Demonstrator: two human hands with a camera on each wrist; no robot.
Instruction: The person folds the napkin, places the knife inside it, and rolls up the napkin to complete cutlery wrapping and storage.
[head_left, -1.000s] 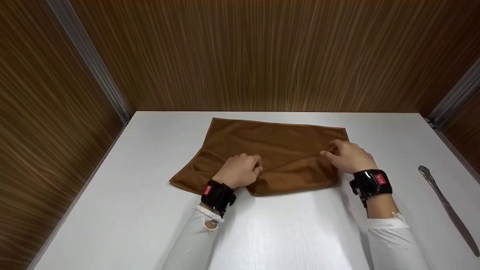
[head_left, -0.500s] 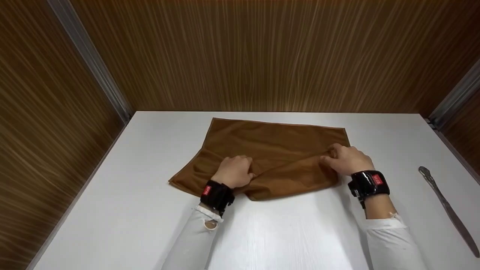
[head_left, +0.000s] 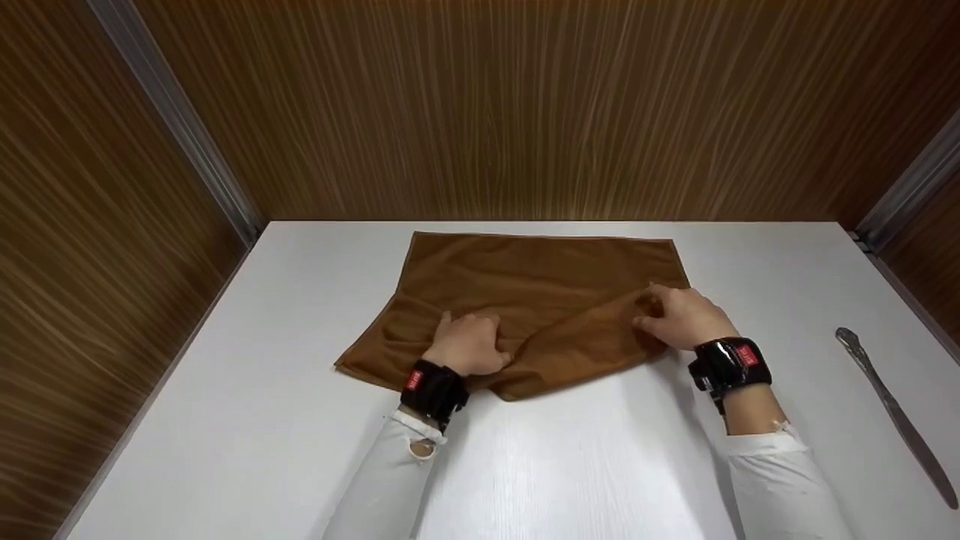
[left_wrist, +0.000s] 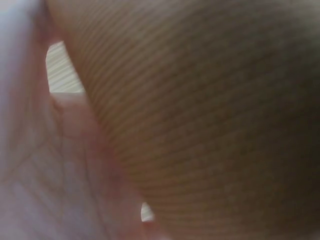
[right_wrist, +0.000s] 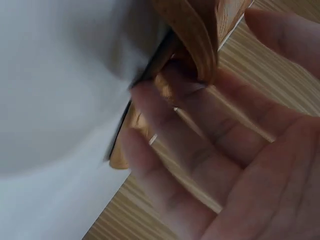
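One brown cloth (head_left: pixel 540 300) lies on the white bench (head_left: pixel 247 390), in the middle and toward the far edge. Its far part lies flat, and its near part is folded over and wrinkled.

My left hand (head_left: pixel 469 346) is on the near left part of the cloth. The fingers are curled and they grip a bunch of the fabric beside the fold. In the left wrist view the ribbed brown fabric (left_wrist: pixel 210 115) fills almost the whole picture, close against my palm (left_wrist: pixel 45 185).

My right hand (head_left: pixel 679 319) is at the near right corner of the cloth. The thumb and the fingers (right_wrist: pixel 170 135) pinch the raised edge of the fabric, and in the right wrist view this folded edge (right_wrist: pixel 195 45) stands up between them, above the bench.

I wear two black wrist units, one on the left wrist (head_left: pixel 433 390) and one on the right wrist (head_left: pixel 731 364). Each has one small red label with white writing, but the writing is too small to read. Both sleeves are white.

One silver table knife (head_left: pixel 892 416) lies on the bench at the right, well apart from the cloth and from my right hand. I can read no brand on it.

Behind and beside the bench there are brown wood-grain walls (head_left: pixel 525 105).
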